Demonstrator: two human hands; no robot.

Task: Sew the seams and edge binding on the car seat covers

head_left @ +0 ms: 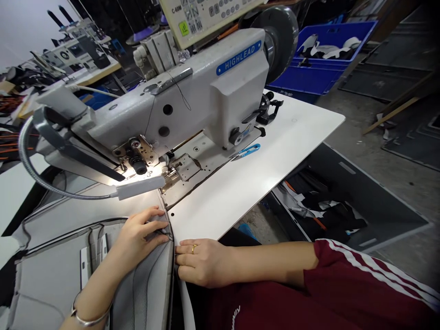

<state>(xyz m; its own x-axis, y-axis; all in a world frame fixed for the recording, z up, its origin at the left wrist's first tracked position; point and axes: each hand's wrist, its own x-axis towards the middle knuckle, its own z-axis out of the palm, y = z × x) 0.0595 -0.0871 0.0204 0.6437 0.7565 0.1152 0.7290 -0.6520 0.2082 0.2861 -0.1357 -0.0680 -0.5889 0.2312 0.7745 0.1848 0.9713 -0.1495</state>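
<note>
A large grey sewn fabric panel [41, 284] with dark piped edges lies at the left and runs up under the head of a sewing machine [192, 101]. My left hand [142, 231] rests on the panel near its right edge, fingers bent and pinching the fabric by the seam. Beside it, my right hand [206, 263], with a ring on one finger, grips the same edge from the right; its thumb is hidden. A small lamp [140, 187] on a bendable metal neck lights the presser foot area, where the needle is hard to make out.
Blue thread snips [249, 150] lie on the white tabletop [275, 151] right of the machine bed. Below the table's right side stands a grey bin [388, 211] with fabric pieces. A blue crate [309, 75] holds more pieces behind. Another sewing machine [68, 55] is at back left.
</note>
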